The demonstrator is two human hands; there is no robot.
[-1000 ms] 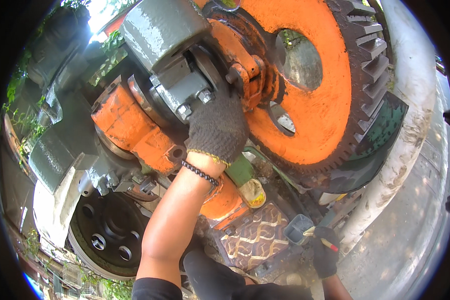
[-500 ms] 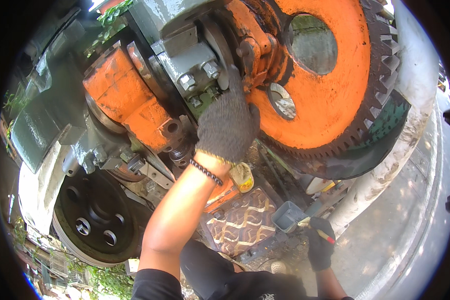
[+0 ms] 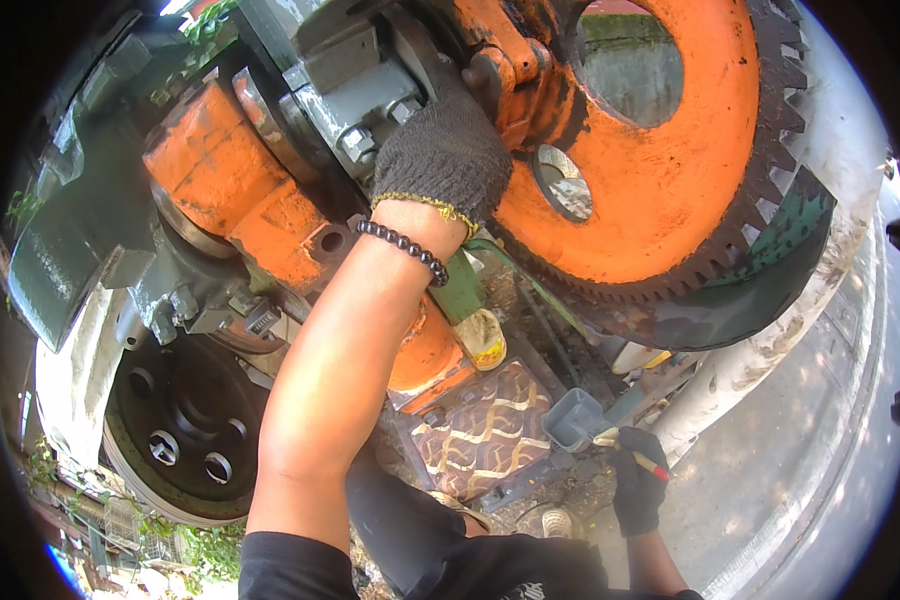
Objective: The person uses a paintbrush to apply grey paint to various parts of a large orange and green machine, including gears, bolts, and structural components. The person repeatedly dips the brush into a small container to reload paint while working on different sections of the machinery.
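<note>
Head view: left hand [image 3: 448, 150] in a dark knitted work glove is pressed up against the grey bolted metal block [image 3: 355, 95] where it meets the big orange toothed gear wheel [image 3: 660, 170]; its fingers curl out of sight behind the orange hub, so I cannot tell what they grip. Just beyond those fingers the wheel's teeth run along the rim, and a slip or a turn of the wheel could pinch the glove, I judge. Right hand [image 3: 638, 480], also in a dark glove, sits low and well apart, fingers closed round a thin stick-like tool with a red handle [image 3: 638, 460]. The tool's long axis lies slanted, its pale tip pointing up-left from the fingers toward a small grey plastic tub [image 3: 573, 418] just beside them; a nudge might tip that tub.
</note>
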